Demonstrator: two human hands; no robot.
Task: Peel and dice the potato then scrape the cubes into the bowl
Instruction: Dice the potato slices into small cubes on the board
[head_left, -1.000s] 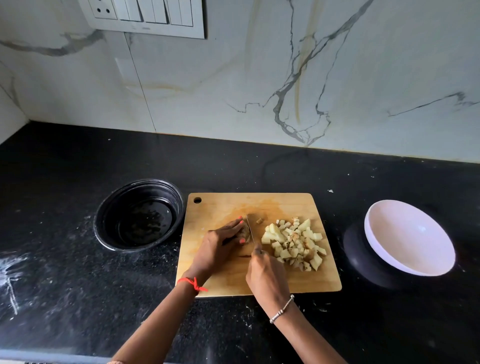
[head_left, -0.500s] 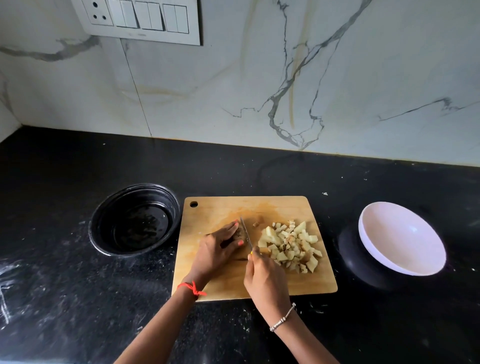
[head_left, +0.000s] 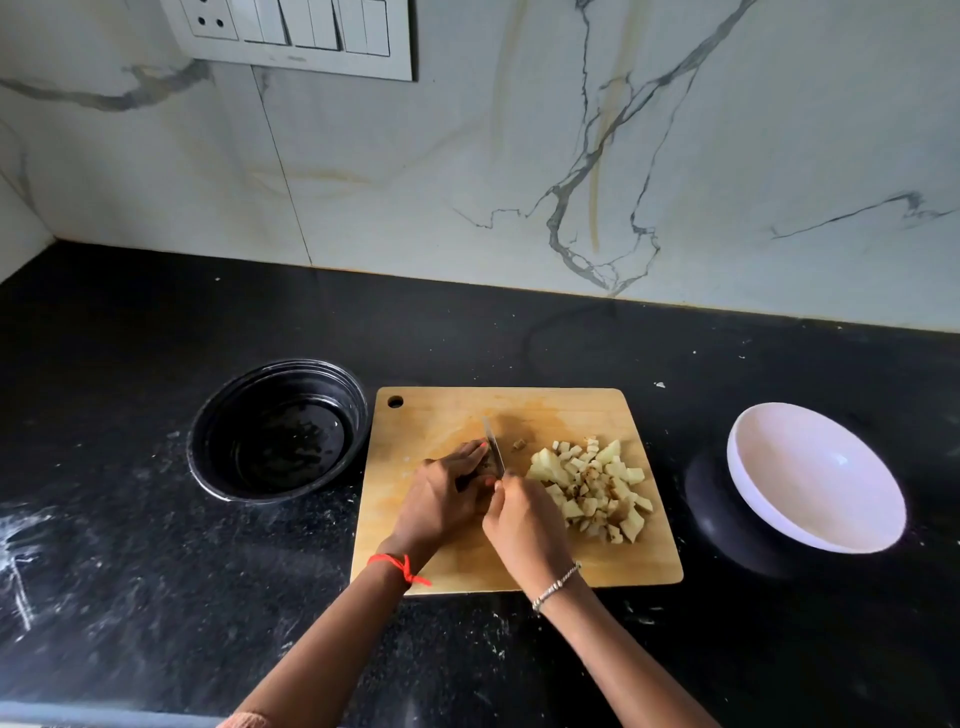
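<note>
My right grip (head_left: 524, 525) holds the knife (head_left: 493, 449); my left grip (head_left: 441, 499) pinches a potato piece (head_left: 480, 470) against its blade, with the cubes (head_left: 592, 488) heaped to the right.

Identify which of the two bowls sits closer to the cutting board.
The black bowl, its rim right beside the left edge of the cutting board; the white bowl stands clear off to the right.

White marble-veined wall (head_left: 519, 156), grey switch panel (head_left: 296, 36) top left — speckled black countertop (head_left: 130, 597) below, soft daylight.
</note>
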